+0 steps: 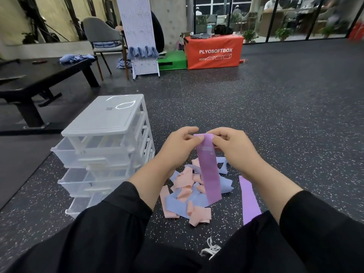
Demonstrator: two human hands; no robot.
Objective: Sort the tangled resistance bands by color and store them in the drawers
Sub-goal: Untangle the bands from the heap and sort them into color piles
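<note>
Both hands, left hand (180, 146) and right hand (231, 147), pinch the purple band's (208, 170) top edge; tangled pile (189, 194) sits right below them.

Speckled floor (275, 115): bands (189, 194), drawers (102, 146).

The second purple band (249, 200) (lower end) hides behind the black sleeve (323, 223).

Glossy translucent plastic drawer unit (102, 134), matt stretchy purple band (208, 170), speckled rubbery floor (275, 115).
</note>
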